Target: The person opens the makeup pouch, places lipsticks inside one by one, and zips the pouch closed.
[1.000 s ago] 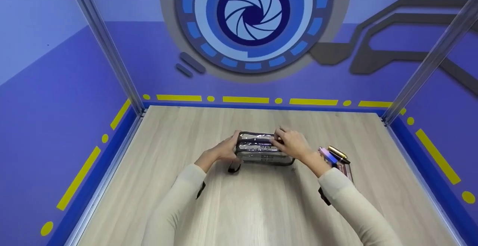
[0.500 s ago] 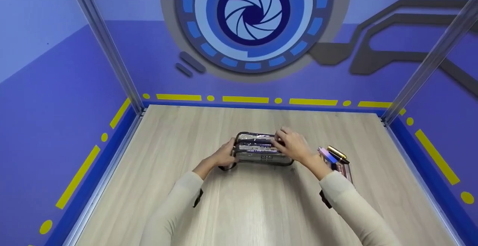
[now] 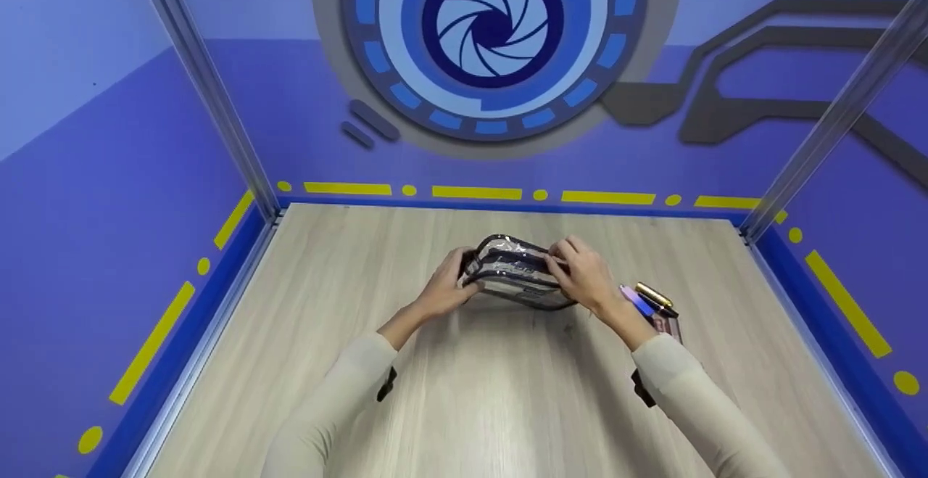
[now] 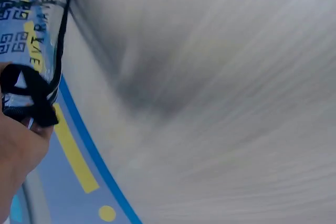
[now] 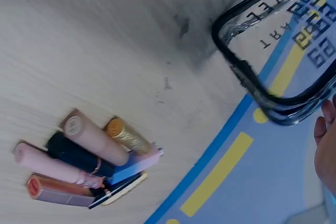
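A clear travel pouch point(image 3: 516, 269) with black trim is held between both hands, tilted, with its near left side lifted. My left hand point(image 3: 444, 288) grips its left end, thumb toward me. A black strap loop point(image 4: 31, 90) hangs by that hand in the left wrist view. At the pouch's right end, my right hand point(image 3: 586, 275) pinches the top edge near the dark zipper line; the fingertips are partly hidden. Printed lettering and square patterns show on the clear wall point(image 5: 310, 38) in the right wrist view. No items can be made out inside the pouch.
Right of my right hand lies a cluster of cosmetics: a gold tube point(image 5: 128, 135), a pink tube point(image 5: 50, 165), a black tube point(image 5: 79, 153) and several others. The wooden tabletop point(image 3: 464, 391) is bounded by blue printed panels point(image 3: 507, 166) at the back and sides.
The pouch has turned and tilted, its left end rising off the table. My left hand has shifted its grip there and moved up and right; my right hand has moved slightly right, still pinching.
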Tool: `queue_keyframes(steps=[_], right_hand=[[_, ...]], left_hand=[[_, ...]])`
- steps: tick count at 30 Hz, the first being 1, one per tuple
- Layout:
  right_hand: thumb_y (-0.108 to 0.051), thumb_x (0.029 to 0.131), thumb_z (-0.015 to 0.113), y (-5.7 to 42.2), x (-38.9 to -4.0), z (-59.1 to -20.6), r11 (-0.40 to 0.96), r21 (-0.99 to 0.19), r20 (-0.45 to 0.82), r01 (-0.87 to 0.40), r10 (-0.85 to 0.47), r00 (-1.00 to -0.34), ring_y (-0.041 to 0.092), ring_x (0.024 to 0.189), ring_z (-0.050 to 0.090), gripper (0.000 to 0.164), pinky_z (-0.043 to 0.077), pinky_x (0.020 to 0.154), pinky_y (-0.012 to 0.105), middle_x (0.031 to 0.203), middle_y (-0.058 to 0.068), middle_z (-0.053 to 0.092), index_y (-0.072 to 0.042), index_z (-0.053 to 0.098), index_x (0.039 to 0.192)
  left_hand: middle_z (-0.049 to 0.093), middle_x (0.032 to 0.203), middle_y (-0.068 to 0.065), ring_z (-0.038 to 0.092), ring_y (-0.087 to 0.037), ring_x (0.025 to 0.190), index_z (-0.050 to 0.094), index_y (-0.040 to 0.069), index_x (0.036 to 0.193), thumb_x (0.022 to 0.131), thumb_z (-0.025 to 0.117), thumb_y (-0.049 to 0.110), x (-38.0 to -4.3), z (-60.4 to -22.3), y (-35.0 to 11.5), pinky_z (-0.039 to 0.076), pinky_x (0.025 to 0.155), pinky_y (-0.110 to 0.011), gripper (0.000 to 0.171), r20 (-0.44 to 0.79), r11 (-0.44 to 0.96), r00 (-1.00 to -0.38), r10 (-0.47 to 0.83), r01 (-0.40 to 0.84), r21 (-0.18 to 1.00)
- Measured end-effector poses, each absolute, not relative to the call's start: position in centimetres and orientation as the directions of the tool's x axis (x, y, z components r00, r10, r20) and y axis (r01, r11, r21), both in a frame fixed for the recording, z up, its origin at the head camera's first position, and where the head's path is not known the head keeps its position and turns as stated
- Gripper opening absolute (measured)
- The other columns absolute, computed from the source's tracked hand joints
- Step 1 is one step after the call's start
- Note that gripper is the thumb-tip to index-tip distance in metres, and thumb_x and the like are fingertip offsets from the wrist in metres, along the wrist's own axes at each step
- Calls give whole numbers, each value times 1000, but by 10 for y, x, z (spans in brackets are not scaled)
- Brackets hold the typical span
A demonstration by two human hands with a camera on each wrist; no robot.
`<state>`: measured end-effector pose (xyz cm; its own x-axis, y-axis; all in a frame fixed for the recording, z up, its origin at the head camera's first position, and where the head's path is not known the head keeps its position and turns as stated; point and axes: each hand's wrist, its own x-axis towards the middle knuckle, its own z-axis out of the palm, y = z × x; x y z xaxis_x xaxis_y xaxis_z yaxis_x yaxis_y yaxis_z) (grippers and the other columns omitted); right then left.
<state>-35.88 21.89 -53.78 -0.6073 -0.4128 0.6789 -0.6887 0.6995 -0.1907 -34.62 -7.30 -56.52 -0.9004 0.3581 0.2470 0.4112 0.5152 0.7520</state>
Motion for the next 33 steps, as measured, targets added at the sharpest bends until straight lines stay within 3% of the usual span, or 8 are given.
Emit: queue_keyframes(steps=[7,13,18,22,27,33], right_hand=[[-7,90,72,183,-353,-508,625,-140,761,-768,-429,-487,25,82,61,6,54,75,39,90,9,64,-5,69,95],[-13,90,72,153,-341,-488,623,44,668,-781,-600,-441,23,84,57,5,47,73,37,90,6,65,-8,73,91],[-20,90,75,136,-329,-480,699,202,548,-686,-661,-512,24,82,52,17,41,70,37,84,6,63,-8,74,77],[-21,89,75,127,-325,-475,737,247,484,-629,-656,-579,26,80,53,24,43,70,39,80,7,63,-7,72,69],[-21,87,78,117,-321,-467,792,146,372,-593,-600,-708,29,85,57,21,47,74,43,85,10,66,-4,74,75],[-17,86,77,100,-317,-455,902,79,256,-425,-431,-866,32,91,62,16,53,79,47,90,15,71,-1,76,89]], left_hand=[[58,139,-16,55,-33,131,49,6,146,85,74,24,-341,-556,-56,46,112,-50,67,364,529,-876,315,481,699],[65,130,-13,61,-27,118,60,6,136,80,82,26,-339,-553,-49,53,99,-45,64,457,517,-837,302,546,659],[66,129,-12,61,-26,117,61,7,135,82,82,26,-337,-550,-46,53,99,-44,60,481,513,-817,319,576,637],[67,127,-10,62,-25,116,62,9,133,81,83,25,-336,-550,-45,53,101,-42,58,484,524,-815,318,576,627],[68,124,-9,62,-24,114,64,9,131,79,83,21,-336,-553,-46,53,96,-41,57,491,525,-812,316,580,623],[69,120,-11,62,-24,106,64,6,131,78,84,18,-336,-554,-46,54,87,-40,58,528,514,-785,324,615,598]])
